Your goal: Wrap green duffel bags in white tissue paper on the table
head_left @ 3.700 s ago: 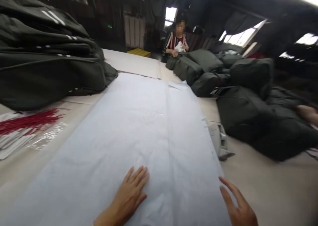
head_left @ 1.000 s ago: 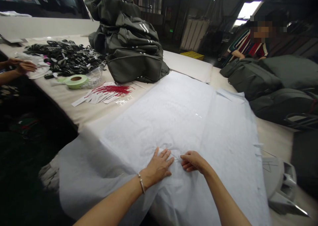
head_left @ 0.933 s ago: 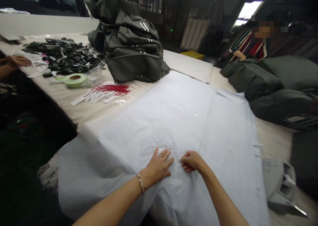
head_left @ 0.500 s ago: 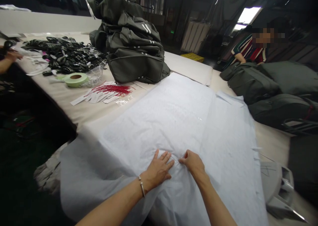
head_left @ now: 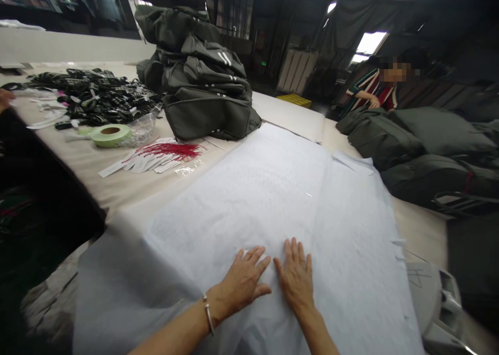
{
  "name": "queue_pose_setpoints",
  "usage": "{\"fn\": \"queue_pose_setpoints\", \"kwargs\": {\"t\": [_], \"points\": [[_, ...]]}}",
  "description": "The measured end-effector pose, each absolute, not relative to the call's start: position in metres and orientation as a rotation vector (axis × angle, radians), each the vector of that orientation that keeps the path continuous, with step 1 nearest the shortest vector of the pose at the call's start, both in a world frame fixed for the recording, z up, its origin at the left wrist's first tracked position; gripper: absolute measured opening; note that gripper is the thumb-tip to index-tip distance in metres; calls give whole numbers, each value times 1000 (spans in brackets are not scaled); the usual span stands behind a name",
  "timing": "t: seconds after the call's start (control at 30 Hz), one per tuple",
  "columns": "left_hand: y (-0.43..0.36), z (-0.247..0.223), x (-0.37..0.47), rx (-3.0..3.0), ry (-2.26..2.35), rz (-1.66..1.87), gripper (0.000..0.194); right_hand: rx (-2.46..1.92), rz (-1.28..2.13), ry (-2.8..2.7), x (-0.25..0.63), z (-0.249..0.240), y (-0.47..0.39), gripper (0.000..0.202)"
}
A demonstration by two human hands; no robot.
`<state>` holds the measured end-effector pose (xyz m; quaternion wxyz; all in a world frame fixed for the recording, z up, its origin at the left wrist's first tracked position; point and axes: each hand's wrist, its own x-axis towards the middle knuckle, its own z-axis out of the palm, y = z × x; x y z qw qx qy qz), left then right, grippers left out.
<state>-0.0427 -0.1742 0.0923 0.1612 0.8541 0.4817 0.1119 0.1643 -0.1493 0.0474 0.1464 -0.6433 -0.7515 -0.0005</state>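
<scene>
Pressing left hand [head_left: 245, 282] and right hand [head_left: 296, 279] flat on one pale blue-white thin sheet [head_left: 273, 178], spread under and beyond the fingers.
Splaying left fingers wide, right less so. Can count one pale-green tape roll [head_left: 117, 140] left of fingers, one grey plastic device [head_left: 423, 300] right; can't count overlapping red-corded white paper tags [head_left: 146, 162], left, or read device's dark scrawl [head_left: 419, 277].

The cream-covered tabletop [head_left: 117, 191] carries a pale, thin fabric sheet [head_left: 249, 183] that drapes over its near edge. To the left of the sheet lie white tags with red strings [head_left: 156, 157], a pale green tape roll [head_left: 111, 135] beside crumpled clear plastic [head_left: 144, 129], a tangle of black straps [head_left: 101, 95] and stacked dark green bags [head_left: 210, 113]; more dark green bags [head_left: 440, 131] and a grey plastic object [head_left: 424, 298] sit to its right
</scene>
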Motion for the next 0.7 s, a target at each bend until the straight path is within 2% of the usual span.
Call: {"fn": "queue_pose_setpoints", "kwargs": {"t": [0.1, 0.23, 0.33, 0.47, 0.7], "points": [[-149, 97, -66, 2547, 1426, 334, 64, -1869, 132, -2182, 169, 25, -146, 76], [-95, 100, -102, 2690, 1524, 365, 64, -1989, 241, -1962, 184, 41, -120, 75], [-55, 93, -115, 2717, 1535, 254, 68, -2019, 227, -2015, 186, 45, -88, 77], [-12, 75, -112, 2647, 1469, 45, 74, -2021, 66, -2198, 185, 26, -54, 76], [63, 56, -90, 2586, 1498, 41, 74, -2104, 90, -2248, 206, 34, 19, 74]]}}
